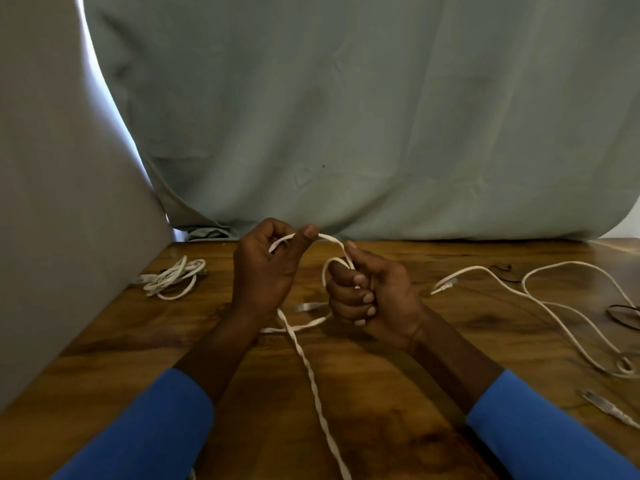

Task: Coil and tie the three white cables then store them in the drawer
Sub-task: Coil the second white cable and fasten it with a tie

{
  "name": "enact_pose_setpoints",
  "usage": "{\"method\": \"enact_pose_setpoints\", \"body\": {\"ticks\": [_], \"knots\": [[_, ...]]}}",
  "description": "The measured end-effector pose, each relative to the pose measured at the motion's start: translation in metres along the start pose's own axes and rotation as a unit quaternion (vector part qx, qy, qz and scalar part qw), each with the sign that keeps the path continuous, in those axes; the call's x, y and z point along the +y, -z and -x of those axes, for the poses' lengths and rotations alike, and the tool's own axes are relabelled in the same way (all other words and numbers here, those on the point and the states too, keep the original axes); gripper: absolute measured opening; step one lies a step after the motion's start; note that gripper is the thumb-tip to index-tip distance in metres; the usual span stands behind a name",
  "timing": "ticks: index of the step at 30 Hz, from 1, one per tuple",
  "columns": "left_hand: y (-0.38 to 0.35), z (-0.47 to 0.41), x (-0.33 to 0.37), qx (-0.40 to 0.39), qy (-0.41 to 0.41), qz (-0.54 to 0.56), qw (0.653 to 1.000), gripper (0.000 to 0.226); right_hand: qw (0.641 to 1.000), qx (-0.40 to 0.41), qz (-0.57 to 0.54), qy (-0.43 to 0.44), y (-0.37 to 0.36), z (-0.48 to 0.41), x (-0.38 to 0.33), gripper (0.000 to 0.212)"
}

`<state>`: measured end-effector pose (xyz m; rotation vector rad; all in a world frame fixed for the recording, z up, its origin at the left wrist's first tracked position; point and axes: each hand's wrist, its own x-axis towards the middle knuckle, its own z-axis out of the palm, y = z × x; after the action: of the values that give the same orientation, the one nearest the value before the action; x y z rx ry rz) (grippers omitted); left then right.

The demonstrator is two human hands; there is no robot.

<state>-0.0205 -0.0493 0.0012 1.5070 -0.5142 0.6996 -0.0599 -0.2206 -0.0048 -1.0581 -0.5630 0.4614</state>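
A flat white cable [313, 379] runs from the table's near edge up into both hands. My left hand [266, 265] pinches it between thumb and fingers above the wooden table [398, 393]. My right hand [374, 299] grips a small loop of the same cable in a fist; the cable arches between the two hands. One plug end [306, 306] lies on the table between my wrists. A coiled white cable [173, 277] rests at the far left. A loose white cable [540, 303] sprawls over the right side.
A grey-green cloth [346, 116] hangs behind the table. A grey panel [52, 202] stands along the left edge. Dark thin ties [623, 315] lie at the far right, and a plug end [609, 408] near the right front.
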Motion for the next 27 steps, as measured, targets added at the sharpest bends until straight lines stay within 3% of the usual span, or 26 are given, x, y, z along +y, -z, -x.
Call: {"method": "enact_pose_setpoints", "body": {"ticks": [3, 7, 11, 14, 17, 19, 23, 25, 27], "knots": [[-0.008, 0.009, -0.004, -0.075, 0.097, 0.028, 0.992, 0.041, 0.996, -0.026, -0.079, 0.033, 0.001, 0.0, -0.006, 0.045], [-0.022, 0.023, -0.002, -0.18, 0.241, 0.138, 0.944, 0.032, 0.981, -0.002, -0.161, 0.113, 0.009, 0.004, -0.015, 0.043], [-0.03, 0.036, 0.012, -0.277, 0.358, 0.271, 0.849, 0.014, 0.962, 0.052, -0.189, 0.189, 0.018, 0.012, -0.028, 0.046], [-0.033, 0.048, 0.014, -0.382, 0.41, 0.232, 0.795, 0.033, 0.941, 0.125, -0.201, 0.242, 0.028, 0.014, -0.038, 0.047], [-0.038, 0.059, 0.015, -0.474, 0.378, 0.101, 0.788, 0.036, 0.907, 0.219, -0.189, 0.304, 0.04, 0.017, -0.048, 0.038], [-0.042, 0.063, 0.02, -0.49, 0.337, 0.036, 0.803, 0.031, 0.882, 0.273, -0.181, 0.34, 0.046, 0.019, -0.054, 0.03], [-0.046, 0.071, 0.029, -0.508, 0.052, -0.171, 0.843, 0.03, 0.852, 0.344, -0.158, 0.362, 0.058, 0.021, -0.056, 0.021], [-0.046, 0.07, 0.035, -0.494, -0.037, -0.211, 0.843, 0.013, 0.847, 0.397, -0.037, 0.353, 0.063, 0.021, -0.053, 0.026], [-0.043, 0.062, 0.038, -0.458, -0.064, -0.23, 0.856, 0.017, 0.828, 0.441, 0.115, 0.327, 0.065, 0.02, -0.049, 0.031]]}}
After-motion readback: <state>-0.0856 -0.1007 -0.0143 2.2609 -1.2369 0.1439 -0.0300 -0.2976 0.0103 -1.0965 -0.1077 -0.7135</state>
